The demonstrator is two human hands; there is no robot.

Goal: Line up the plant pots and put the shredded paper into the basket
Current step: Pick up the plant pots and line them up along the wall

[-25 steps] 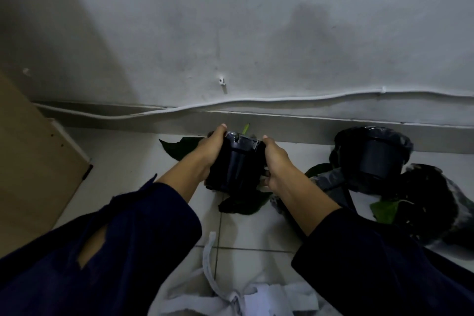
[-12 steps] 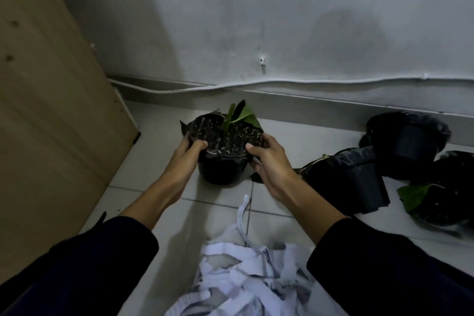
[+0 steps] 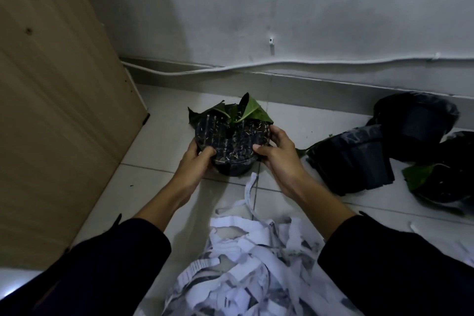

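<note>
- Black plastic is what the small plant pot (image 3: 232, 147) is made of. It stands upright on the pale floor tiles (image 3: 159, 136), near the wall and a little way from the wooden board (image 3: 56, 100) on the left.
- The left hand (image 3: 197, 161) holds the pot's left side. Its thumb lies over the rim and its fingers curl round the wall of the pot.
- The right hand (image 3: 277, 151) holds the pot's right side the same way, thumb on the rim and fingers bent round the far edge.
- Dark soil with little pale bits fills the pot. Green leaves (image 3: 250, 110) stick up from the back of it.
- A pile of shredded paper (image 3: 246, 259) lies on the floor, between the two dark sleeves and closer to the person than the pot. One long strip reaches up almost to the pot.
- To the right, a second black pot (image 3: 356, 159) lies tipped on its side.
- Behind that one sits a third black pot (image 3: 415, 123), by the bottom of the wall. It is dim there, so I cannot tell if it is upright.
- At the far right edge is another dark pot (image 3: 446, 182) with a green leaf. It looks tipped over, but it is hard to see.
- A white cable (image 3: 282, 65) runs along the bottom of the grey wall.
</note>
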